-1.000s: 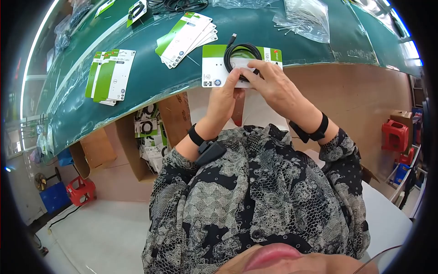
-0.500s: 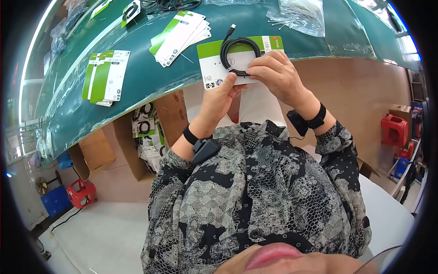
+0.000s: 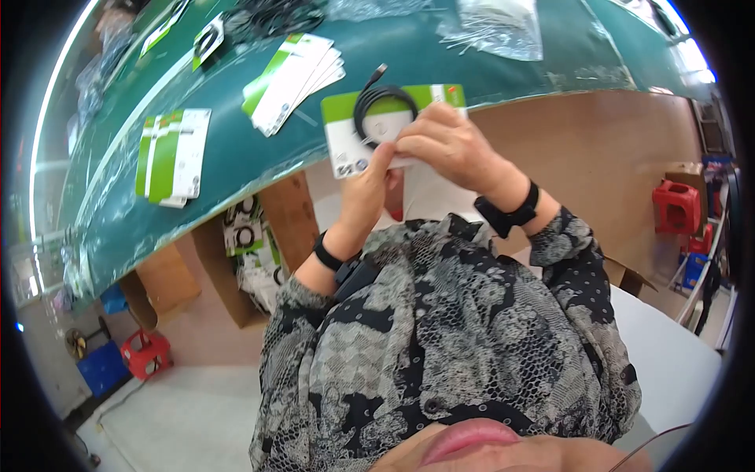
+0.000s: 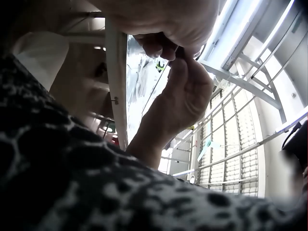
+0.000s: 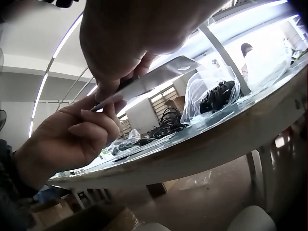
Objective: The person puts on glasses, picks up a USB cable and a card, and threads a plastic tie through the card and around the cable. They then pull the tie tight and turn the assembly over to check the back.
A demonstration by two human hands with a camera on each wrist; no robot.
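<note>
Over the table's near edge, my left hand [image 3: 363,197] grips the lower edge of a green and white packaging card [image 3: 340,134], its thumb on the front and its fingers curled beneath. A coiled black USB cable [image 3: 360,114] lies against the card's printed face, its plug pointing up past the top edge. My right hand [image 3: 450,149] pinches at the lower part of the coil, fingertips right beside the left thumb. In the right wrist view the card [image 5: 161,77] shows edge-on between the right hand [image 5: 130,36] above and the left hand [image 5: 72,134] below. What the right fingertips pinch is mostly hidden.
Two fanned stacks of cards, a left one [image 3: 161,161] and a middle one [image 3: 287,82], lie on the green table [image 3: 236,145]. Behind are black cables [image 3: 275,16] and a bag of white ties [image 3: 503,27]. Below stands a carton [image 3: 216,259] holding carded cables.
The card and both hands have shifted left in the head view, as has the table scene. My right fingertips have closed in on the coil's lower part beside the left thumb.
</note>
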